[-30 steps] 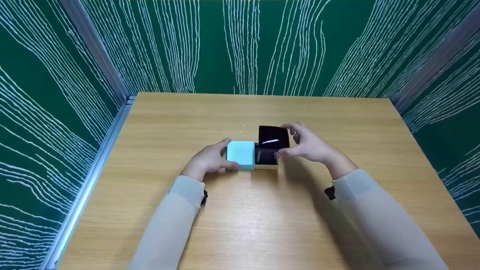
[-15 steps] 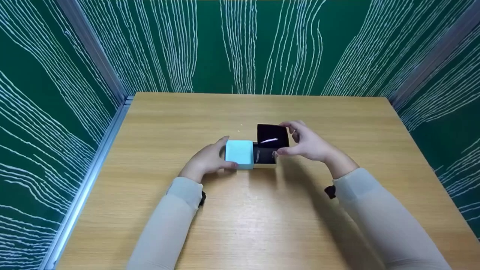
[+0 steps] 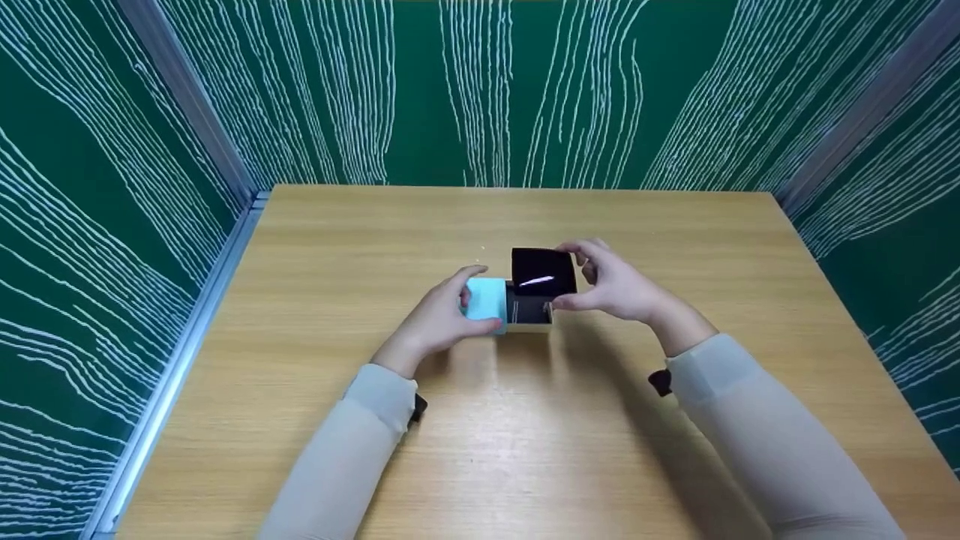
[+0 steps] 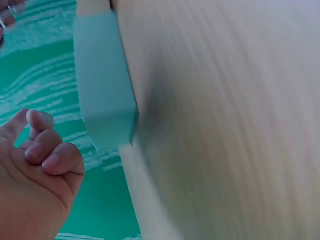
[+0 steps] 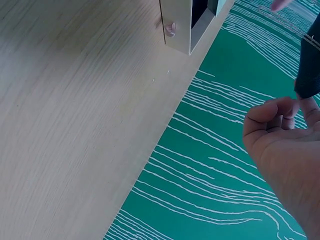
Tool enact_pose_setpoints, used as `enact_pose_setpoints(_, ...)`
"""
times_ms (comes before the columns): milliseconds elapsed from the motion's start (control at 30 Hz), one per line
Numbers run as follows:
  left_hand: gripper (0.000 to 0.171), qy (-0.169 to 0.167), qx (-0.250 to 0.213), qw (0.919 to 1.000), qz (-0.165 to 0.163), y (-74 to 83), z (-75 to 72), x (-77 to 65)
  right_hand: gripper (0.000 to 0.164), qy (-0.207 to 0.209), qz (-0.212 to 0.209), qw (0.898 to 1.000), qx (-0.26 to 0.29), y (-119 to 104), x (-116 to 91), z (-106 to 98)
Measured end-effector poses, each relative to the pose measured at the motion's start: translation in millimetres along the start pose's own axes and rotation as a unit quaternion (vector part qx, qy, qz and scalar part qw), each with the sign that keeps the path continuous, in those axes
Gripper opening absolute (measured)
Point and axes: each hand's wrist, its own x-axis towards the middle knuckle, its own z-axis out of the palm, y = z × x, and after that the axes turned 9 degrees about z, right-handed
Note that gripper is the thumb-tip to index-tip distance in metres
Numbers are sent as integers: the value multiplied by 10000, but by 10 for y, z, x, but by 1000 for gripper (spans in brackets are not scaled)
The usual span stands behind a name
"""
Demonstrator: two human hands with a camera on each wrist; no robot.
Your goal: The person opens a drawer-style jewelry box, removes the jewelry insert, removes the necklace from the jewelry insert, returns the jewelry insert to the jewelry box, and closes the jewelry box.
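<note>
A small box stands on the table, its light blue cover [image 3: 489,296] at the left and a pale tray [image 3: 529,328] with a dark inside drawn out to the right. My left hand [image 3: 441,319] hovers over the blue cover; in the left wrist view its loosely curled fingers are apart from the box and hold nothing. At the tray's back right, my right hand [image 3: 624,289] pinches a glossy black square piece [image 3: 541,264] by its right edge. That piece overlaps the back of the tray in the head view. In the right wrist view, a fingertip meets its dark lower end [image 5: 309,70].
The wooden table [image 3: 480,442] reaches back to a green wall [image 3: 420,97] with wavy white lines. Tiny pale specks lie behind the box. Metal frame posts [image 3: 199,97] rise at the back corners.
My left hand has let go of the blue cover's left side and shifted right, over it. My right hand and the black piece stay nearly in place.
</note>
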Motion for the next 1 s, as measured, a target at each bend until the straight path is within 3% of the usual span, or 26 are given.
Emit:
enact_pose_setpoints(300,72,14,-487,9976,493,190,160,-4,86,54,-90,9999,-28,-41,-14,34)
enact_pose_setpoints(500,56,384,-1223,9902,555,232,251,0,85,12,-195,9998,23,-73,-35,67)
enact_pose_setpoints(667,41,678,-1448,9850,655,251,266,-5,83,-1,-232,9997,88,-63,-24,85)
enact_pose_setpoints(1000,23,912,-1805,9763,768,249,240,-20,83,-19,-220,9996,152,-59,-19,101)
